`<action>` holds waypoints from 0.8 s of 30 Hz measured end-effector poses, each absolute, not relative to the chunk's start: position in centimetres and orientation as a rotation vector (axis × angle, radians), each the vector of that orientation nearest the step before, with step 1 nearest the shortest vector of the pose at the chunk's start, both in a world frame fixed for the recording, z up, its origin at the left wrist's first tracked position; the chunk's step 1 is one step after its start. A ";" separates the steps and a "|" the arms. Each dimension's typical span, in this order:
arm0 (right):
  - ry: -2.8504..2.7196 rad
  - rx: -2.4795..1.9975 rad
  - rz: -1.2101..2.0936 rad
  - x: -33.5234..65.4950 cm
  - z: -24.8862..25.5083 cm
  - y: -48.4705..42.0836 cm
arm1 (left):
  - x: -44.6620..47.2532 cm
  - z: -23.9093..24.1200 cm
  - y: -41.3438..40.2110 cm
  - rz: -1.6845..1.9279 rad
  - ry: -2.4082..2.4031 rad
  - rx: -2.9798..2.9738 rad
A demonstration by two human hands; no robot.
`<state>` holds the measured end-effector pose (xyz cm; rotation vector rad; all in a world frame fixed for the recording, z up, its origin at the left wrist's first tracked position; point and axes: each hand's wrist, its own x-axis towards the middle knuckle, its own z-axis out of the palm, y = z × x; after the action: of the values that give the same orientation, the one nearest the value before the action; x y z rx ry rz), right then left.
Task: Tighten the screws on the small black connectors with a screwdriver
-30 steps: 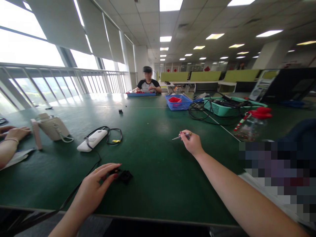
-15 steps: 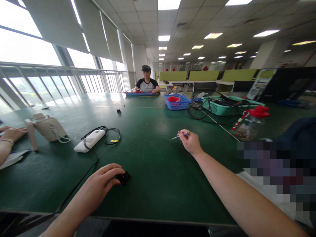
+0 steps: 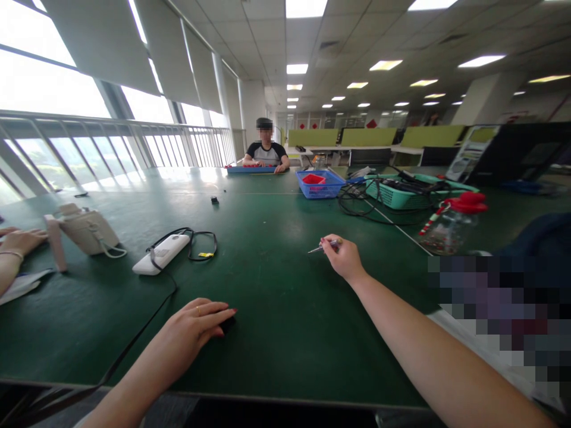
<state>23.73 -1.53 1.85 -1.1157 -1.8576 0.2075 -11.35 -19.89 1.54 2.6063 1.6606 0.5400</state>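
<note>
My left hand [image 3: 198,326] rests near the table's front edge. Its fingers stretch over the top of a small black block-like part [image 3: 228,324] and the thumb lies along its near side. Most of the part is covered, so its kind cannot be made out. Farther forward and to the right, my right hand [image 3: 342,257] is closed around a slim screwdriver [image 3: 316,249], whose thin silver shaft points left just above the green tabletop [image 3: 285,285].
To the left lie a white power bank [image 3: 163,254] with a black cable, and a beige bag-like case [image 3: 91,232]. Blue [image 3: 322,185] and green [image 3: 388,195] baskets, loose cables and a red-lidded bottle [image 3: 452,229] stand right. One person [image 3: 266,156] sits opposite; another's hand [image 3: 22,241] shows left.
My left hand's fingers have straightened and slid right over the black part, hiding more of it. The right hand with the screwdriver has stayed almost still.
</note>
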 end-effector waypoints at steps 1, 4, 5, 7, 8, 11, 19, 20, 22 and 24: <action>-1.862 -1.115 0.214 23.7 1.9 -1.6 | -11.2 1.6 -20.1 0.520 1.662 2.616; -1.879 -1.114 0.225 23.7 2.0 -1.6 | -11.1 1.6 -20.8 0.517 1.726 2.622; -1.879 -1.112 0.222 23.7 2.0 -1.6 | -11.3 1.6 -21.1 0.541 1.759 2.614; -1.878 -1.108 0.214 23.8 2.0 -1.7 | -12.0 1.5 -21.5 0.615 1.820 2.581; -1.881 -1.104 0.213 23.8 2.0 -1.7 | -12.5 1.4 -21.6 0.653 1.839 2.562; -1.894 -1.100 0.222 23.8 2.0 -1.7 | -14.3 0.7 -21.5 0.651 1.837 2.536; -1.896 -1.108 0.223 23.7 2.1 -1.8 | -16.3 -1.6 -20.2 0.542 1.928 2.420; -1.897 -1.106 0.221 23.7 2.1 -1.8 | -16.2 -1.6 -20.2 0.580 1.978 2.399; -1.899 -1.107 0.219 23.7 2.1 -1.8 | -15.6 -1.2 -20.5 0.674 2.025 2.369; -1.900 -1.108 0.219 23.7 2.1 -1.7 | -14.7 -0.6 -21.0 0.723 1.967 2.377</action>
<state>23.72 -1.75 2.09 -1.1082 -1.8998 0.2193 -14.65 -20.98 -0.58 2.3774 1.9672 0.7227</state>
